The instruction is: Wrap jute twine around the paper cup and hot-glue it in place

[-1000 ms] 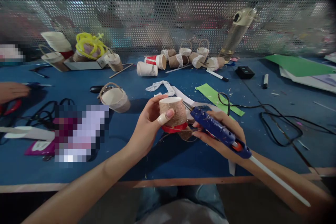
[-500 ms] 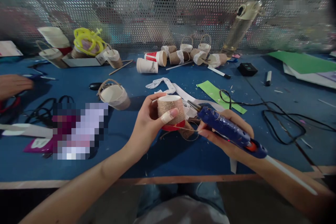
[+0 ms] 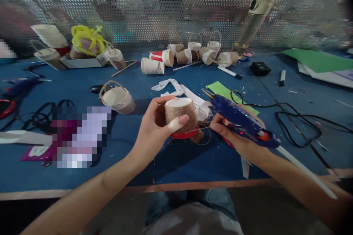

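A paper cup wrapped in brown twine (image 3: 183,115), its red lower part uncovered, is gripped by my left hand (image 3: 158,125). The thumb, with a pale wrap on it, presses on the twine. My right hand (image 3: 234,132) holds a blue glue gun (image 3: 235,115) with a white glue stick out of its back. The nozzle points up and left, apart from the cup. Between the thumb and finger of my right hand a thin strand of twine runs to the cup. Loose twine (image 3: 198,136) lies beside the cup's base.
A handled cup (image 3: 118,99) stands to the left. Several twine-wrapped cups (image 3: 187,56) lie at the back, near a tall bottle (image 3: 252,22). White lace (image 3: 168,85), green paper (image 3: 220,88) and a black cord (image 3: 295,112) are beyond my hands. Another glue gun (image 3: 23,87) lies far left.
The other person's hand at the far left has gone out of view. My right hand and the glue gun have shifted slightly up and right, and the cup is tilted a little differently.
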Demonstrator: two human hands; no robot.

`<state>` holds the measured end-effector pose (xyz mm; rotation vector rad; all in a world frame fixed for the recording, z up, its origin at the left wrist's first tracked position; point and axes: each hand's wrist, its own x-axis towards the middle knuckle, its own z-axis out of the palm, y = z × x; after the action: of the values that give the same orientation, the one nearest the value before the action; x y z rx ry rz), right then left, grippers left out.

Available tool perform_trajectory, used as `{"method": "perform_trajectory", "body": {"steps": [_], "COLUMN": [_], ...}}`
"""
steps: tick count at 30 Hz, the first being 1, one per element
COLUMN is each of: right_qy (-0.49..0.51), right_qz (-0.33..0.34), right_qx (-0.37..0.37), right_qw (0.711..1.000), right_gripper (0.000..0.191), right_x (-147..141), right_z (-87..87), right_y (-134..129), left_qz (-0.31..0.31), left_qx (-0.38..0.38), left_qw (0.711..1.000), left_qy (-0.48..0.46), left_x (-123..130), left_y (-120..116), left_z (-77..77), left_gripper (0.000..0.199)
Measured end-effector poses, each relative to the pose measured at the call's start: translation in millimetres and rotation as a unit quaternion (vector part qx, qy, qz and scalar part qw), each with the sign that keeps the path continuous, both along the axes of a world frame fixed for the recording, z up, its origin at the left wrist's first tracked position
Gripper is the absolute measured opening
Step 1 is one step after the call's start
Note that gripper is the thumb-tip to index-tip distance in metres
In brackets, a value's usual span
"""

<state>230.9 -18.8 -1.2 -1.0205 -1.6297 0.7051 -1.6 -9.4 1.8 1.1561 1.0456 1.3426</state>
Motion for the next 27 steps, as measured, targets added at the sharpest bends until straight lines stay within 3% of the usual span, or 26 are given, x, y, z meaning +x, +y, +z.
{"method": "perform_trajectory", "body": {"steps": [12, 27], "right_qy": [-0.013, 0.009], "right_qz": [-0.033, -0.014], "right_qx": [-0.019, -0.006], "right_qw": [0.999, 1.0], "right_gripper": [0.017, 0.019], "right_x": [-1, 1], "right_z": [-3.3, -13.9], "right_y": [1, 3], "left_qz": [-0.026, -0.048], "left_qx": [-0.032, -0.045], "left_qw": [0.998, 0.995], "left_qy": [-0.041, -0.07], "left_x": [1, 3], "left_y": [-1, -2], "left_z": [0.8, 2.6], "left_gripper": [0.047, 0.051]}}
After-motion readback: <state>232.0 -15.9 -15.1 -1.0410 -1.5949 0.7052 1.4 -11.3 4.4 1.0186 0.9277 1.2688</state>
